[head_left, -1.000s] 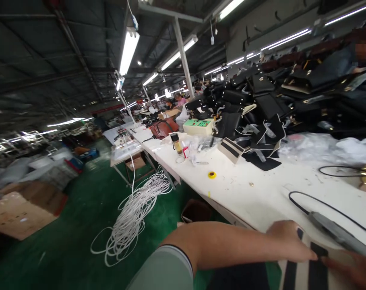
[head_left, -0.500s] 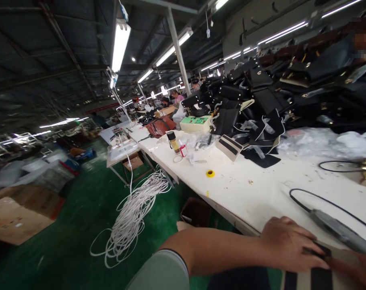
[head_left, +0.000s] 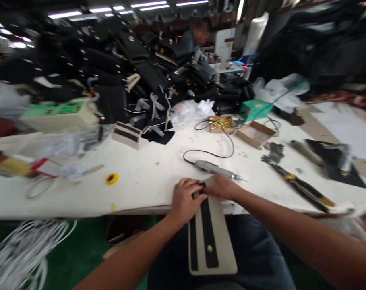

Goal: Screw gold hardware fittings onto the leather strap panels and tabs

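A beige bag panel with rounded corners hangs over the table's front edge above my lap. Two black straps run along it, and the wider black strap carries a small gold-coloured stud near its lower end. At the panel's far end, my left hand is closed on the strap and panel, fingers curled over them. Opposite it, my right hand grips the panel's right side close to the strap end; its fingertips are partly hidden. Just beyond both hands lies a grey corded electric screwdriver.
Yellow-handled pliers lie to the right. Behind are a box of gold fittings, an open cardboard box and a green box. A yellow tape roll and another striped panel are left. Black bags pile behind.
My view has swung right and down, bringing both hands and the whole panel into sight. Both hands remain at the panel's far end.
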### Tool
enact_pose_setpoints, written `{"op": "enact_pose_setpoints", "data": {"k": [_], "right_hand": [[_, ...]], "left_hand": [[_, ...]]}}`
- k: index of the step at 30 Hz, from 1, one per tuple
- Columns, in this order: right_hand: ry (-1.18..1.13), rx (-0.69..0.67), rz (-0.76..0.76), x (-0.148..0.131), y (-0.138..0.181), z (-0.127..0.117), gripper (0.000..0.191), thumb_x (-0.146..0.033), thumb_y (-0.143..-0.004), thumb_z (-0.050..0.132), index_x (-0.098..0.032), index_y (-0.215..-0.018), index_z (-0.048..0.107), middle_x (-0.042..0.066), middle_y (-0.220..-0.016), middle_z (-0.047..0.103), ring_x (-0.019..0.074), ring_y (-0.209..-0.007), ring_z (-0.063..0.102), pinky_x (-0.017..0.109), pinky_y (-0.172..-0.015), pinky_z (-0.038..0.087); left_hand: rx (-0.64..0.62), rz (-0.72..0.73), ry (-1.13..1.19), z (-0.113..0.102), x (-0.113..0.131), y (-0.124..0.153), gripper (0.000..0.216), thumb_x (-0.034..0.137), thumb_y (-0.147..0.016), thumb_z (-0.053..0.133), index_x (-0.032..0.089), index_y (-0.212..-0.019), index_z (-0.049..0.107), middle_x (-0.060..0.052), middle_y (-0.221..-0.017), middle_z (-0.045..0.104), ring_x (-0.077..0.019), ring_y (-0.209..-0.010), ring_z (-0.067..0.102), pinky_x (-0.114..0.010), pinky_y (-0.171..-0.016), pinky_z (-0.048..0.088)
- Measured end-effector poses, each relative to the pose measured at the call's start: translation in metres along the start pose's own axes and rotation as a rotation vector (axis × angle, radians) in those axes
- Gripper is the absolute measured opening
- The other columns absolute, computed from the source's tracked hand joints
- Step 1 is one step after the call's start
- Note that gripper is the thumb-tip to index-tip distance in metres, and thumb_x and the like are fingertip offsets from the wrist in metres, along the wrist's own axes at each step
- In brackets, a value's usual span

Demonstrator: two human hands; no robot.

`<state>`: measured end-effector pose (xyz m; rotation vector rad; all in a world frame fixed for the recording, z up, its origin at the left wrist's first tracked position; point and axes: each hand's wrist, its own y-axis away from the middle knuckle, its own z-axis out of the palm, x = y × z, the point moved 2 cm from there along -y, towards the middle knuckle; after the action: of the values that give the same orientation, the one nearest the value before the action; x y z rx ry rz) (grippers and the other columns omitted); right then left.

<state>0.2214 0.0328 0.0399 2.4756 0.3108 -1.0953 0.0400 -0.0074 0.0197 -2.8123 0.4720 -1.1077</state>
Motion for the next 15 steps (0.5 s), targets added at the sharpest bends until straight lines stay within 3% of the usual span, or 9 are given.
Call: {"op": "enact_pose_setpoints", "data": {"k": [3,7,11,15], "right_hand": [[0.008,0.080,0.133,0.003,0.007,0.000,0.011,-0.030,-0.079,0.073,-0.019,-0.077,0.074,0.004,-0.070,0.071,0.0180,-0.062,0.062,0.029,-0.056,0.042],[-0.006,0.326,0.065,0.012,0.046,-0.009,0.030,-0.040,-0.084,0.073,-0.023,-0.108,0.076,0.005,-0.090,0.077,0.0202,-0.074,0.068,0.031,-0.067,0.050],[0.006,0.547,0.124,0.054,0.081,-0.047,0.028,-0.047,-0.090,0.064,-0.024,-0.099,0.078,0.003,-0.086,0.078,0.0202,-0.075,0.071,0.031,-0.071,0.052],[0.239,0.639,0.305,0.107,0.089,-0.093,0.029,-0.046,-0.089,0.061,-0.025,-0.095,0.080,0.002,-0.087,0.080,0.0218,-0.077,0.073,0.032,-0.072,0.052]], "left_hand": [[-0.009,0.043,-0.072,0.004,-0.003,-0.005,0.020,0.026,-0.082,0.083,0.030,-0.101,0.081,-0.001,-0.125,0.077,-0.0300,-0.123,0.061,-0.048,-0.104,0.047],[0.007,0.067,-0.115,0.005,-0.001,-0.001,0.019,0.027,-0.083,0.082,0.029,-0.102,0.081,-0.001,-0.125,0.077,-0.0299,-0.123,0.062,-0.048,-0.104,0.049],[0.030,0.101,-0.109,0.007,-0.006,-0.001,0.017,0.030,-0.084,0.082,0.028,-0.101,0.080,-0.002,-0.125,0.077,-0.0307,-0.122,0.063,-0.050,-0.103,0.050],[0.034,0.113,-0.099,0.009,-0.009,-0.002,0.017,0.031,-0.083,0.083,0.028,-0.100,0.080,-0.003,-0.124,0.078,-0.0322,-0.123,0.063,-0.052,-0.101,0.051]]}}
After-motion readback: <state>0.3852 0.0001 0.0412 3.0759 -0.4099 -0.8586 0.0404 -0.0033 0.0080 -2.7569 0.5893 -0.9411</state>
